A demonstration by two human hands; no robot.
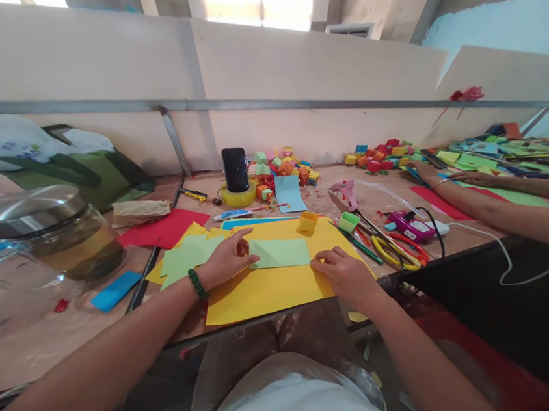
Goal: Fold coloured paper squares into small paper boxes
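Observation:
A pale green paper strip (281, 254) lies slightly bowed on a large yellow sheet (254, 301). My left hand (226, 257) is at the strip's left end, thumb tip touching its edge and fingers curved apart from the thumb. At the other end rests my right hand (344, 275), fingertips on the yellow sheet just by the strip's edge; it is loosely bent with no grip visible. Behind the strip stand a small orange folded paper loop (308, 222) and a green one (348, 222). More pale green pieces (191, 255) lie left of my left wrist.
A glass teapot (79, 237) stands at left. Behind are a phone (235, 170) on a yellow tape roll (238, 194) and piled paper cubes (285, 171). To the right lie a pink glue gun (347, 193), scissors (392, 252) and a purple power strip (410, 226). Another person's arms (490, 205) reach in.

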